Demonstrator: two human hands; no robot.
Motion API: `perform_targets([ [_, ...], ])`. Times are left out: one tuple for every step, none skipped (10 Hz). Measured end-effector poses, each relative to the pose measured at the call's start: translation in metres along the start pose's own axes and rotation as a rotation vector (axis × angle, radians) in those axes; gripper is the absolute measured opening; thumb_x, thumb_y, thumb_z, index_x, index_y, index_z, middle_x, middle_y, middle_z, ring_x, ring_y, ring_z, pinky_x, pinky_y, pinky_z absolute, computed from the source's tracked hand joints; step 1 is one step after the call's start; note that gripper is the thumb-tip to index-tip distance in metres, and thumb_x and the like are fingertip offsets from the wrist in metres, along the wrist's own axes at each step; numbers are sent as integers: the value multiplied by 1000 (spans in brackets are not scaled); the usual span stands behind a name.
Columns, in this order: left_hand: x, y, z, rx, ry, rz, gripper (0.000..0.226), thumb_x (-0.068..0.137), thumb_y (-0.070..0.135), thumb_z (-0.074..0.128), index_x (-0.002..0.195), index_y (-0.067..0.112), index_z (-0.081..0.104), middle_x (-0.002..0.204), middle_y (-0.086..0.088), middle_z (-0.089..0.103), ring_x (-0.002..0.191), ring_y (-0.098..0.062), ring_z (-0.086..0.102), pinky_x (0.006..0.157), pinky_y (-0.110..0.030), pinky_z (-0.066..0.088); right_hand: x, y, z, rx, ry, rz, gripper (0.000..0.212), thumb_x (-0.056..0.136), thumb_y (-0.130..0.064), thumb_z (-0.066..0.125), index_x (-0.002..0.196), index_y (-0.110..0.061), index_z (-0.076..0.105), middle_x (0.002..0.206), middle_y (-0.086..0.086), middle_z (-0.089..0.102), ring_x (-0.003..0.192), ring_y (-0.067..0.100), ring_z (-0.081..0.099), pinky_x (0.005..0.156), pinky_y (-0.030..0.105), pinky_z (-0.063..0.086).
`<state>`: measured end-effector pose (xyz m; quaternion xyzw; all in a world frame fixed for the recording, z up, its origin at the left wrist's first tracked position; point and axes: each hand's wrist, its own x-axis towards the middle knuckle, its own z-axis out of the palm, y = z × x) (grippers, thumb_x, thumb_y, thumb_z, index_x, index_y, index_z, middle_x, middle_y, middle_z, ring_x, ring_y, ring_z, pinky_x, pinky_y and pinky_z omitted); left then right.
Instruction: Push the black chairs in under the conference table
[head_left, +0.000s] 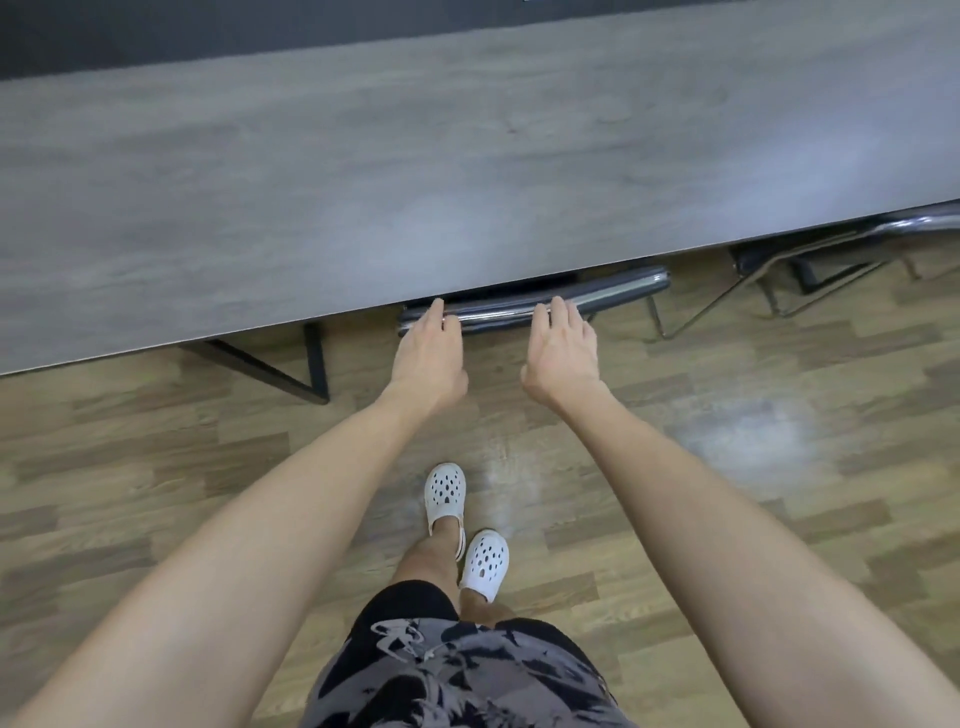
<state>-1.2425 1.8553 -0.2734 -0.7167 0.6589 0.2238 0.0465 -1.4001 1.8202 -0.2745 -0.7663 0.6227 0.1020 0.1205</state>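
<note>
**At the table's near edge, both hands flat on a tucked-in chair**

Along the near edge of the conference table (363, 182), about midway across the view, one black chair (613, 288) sits pushed in so far that only the glossy top of its backrest shows. The backrest runs almost parallel to the edge, and its right end sticks out a little more than its left. Chrome legs show below it on the wooden floor (779, 467).

The left hand (428, 358) reaches forward with straight fingers held together. Its fingertips lie on the left end of the backrest, right where that end meets the table's edge. The right hand (563, 358) is stretched out beside it, fingers straight and slightly spread, with the tips touching the backrest near its middle. Neither hand curls round the chair, and both rest against it with open palms facing down and forward.

A second black chair (919, 222) stands towards the right end of the near edge, its backrest just at the edge and its chrome frame and dark seat partly out on the floor. It is well apart from both hands.

Left of the hands, a black angled table leg (314, 364) comes down from under the tabletop. Below the arms, the person's white clogs (445, 493) stand on the floor, one ahead of the other, and patterned grey and black shorts (457, 670) fill the bottom of the view
</note>
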Motion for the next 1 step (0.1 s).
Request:
perform_targets([
  [-21, 1, -8, -29, 39, 8, 46, 87, 17, 58, 130, 4, 46, 148, -12, 36, 135, -29, 36, 104, -39, 40, -17, -6, -1, 28, 68, -22, 62, 77, -15, 60, 133, -4, 36, 137, 12, 41, 127, 29, 37, 105, 39, 32],
])
